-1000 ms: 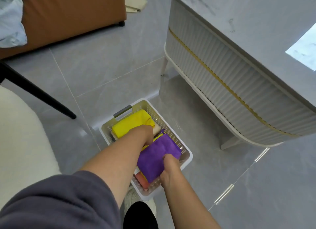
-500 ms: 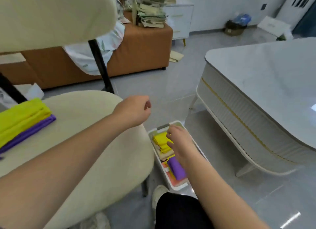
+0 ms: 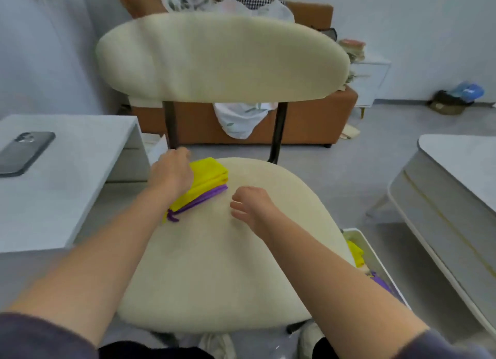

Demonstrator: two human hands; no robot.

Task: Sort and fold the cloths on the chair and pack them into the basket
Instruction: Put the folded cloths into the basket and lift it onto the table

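Note:
A folded yellow cloth (image 3: pixel 212 172) lies on a folded purple cloth (image 3: pixel 206 196) at the back left of the cream chair seat (image 3: pixel 228 264). My left hand (image 3: pixel 171 171) lies over the left end of this stack; its fingers are hidden behind the back of the hand. My right hand (image 3: pixel 249 205) hovers over the middle of the seat, just right of the stack, with fingers loosely curled and holding nothing. The white basket (image 3: pixel 359 234) stands on the floor at the lower right, partly hidden by the seat and my right arm. Yellow (image 3: pixel 355 252) and purple (image 3: pixel 381 282) cloths show inside it.
The chair's backrest (image 3: pixel 222 61) rises close in front. A white side table (image 3: pixel 67 171) with a dark phone (image 3: pixel 25 152) stands at the left. A pale coffee table (image 3: pixel 456 184) is at the right, and an orange sofa (image 3: pixel 308 122) with bags stands behind.
Both hands left the basket and came up to the chair seat. My view swung from the basket to the chair. My left hand reached onto the yellow and purple stack.

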